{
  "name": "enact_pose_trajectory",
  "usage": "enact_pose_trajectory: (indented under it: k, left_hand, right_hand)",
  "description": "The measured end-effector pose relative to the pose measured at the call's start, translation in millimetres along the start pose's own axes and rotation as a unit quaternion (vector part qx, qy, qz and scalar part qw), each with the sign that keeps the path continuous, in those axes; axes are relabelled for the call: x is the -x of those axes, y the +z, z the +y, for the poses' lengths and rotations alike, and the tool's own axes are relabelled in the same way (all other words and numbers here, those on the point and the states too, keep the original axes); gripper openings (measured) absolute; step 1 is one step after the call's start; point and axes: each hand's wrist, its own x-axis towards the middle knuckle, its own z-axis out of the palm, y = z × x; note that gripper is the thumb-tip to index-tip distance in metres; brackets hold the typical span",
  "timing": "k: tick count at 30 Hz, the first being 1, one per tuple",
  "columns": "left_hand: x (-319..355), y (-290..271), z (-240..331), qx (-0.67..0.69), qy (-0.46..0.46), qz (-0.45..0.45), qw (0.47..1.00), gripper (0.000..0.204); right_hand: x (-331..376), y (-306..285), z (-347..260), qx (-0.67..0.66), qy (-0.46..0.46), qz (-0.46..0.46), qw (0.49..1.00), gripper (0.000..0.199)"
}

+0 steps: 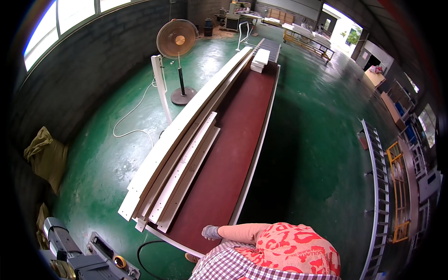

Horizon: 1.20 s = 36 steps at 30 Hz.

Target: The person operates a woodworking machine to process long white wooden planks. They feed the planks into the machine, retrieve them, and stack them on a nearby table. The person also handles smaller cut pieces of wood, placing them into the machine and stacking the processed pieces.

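My right hand, in a grey glove, is over the near end of a long dark red conveyor belt, close to its edge. Its fingers look curled in, and nothing shows in them. The bent right forearm comes across from the right, below a red-patterned sleeve. My left hand is out of view. Nearest to the right hand, on the belt's left side, lie two shorter white-and-brown boards with small holes. Longer white boards lie alongside, their near ends jutting past the belt's left edge.
White pieces are stacked on the belt's far part, before a roller section. A pedestal fan and a white post stand to the left. A grey motor unit is at lower left. A roller rack stretches along the right.
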Motion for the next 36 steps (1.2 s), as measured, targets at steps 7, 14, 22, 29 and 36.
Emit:
enact_pose_trajectory:
  k: [7, 14, 22, 29, 36]
  left_hand:
    - [4.9, -1.6, -15.1, 0.033, -0.028, 0.017, 0.999, 0.052]
    - [-11.5, -17.0, 30.8, 0.121, -0.103, -0.074, 0.985, 0.076]
    - [-5.0, -47.2, 20.5, 0.031, -0.123, -0.141, 0.982, 0.093]
    - [-6.8, -43.5, -9.8, -0.013, -0.16, -0.246, 0.956, 0.094]
    - [-2.7, -39.6, -33.9, -0.027, -0.152, -0.281, 0.947, 0.095]
  right_hand:
    - [-3.2, -0.4, 6.9, 0.053, -0.005, -0.009, 0.999, 0.013]
    - [21.1, -24.5, -0.5, -0.135, 0.0, -0.178, 0.975, 0.005]
    - [56.9, 20.5, -43.0, -0.005, 0.08, 0.192, 0.978, 0.034]
    - [69.2, 28.4, -47.7, 0.003, 0.045, 0.141, 0.989, 0.041]
    - [68.3, 45.1, -43.7, 0.004, 0.059, 0.152, 0.987, 0.041]
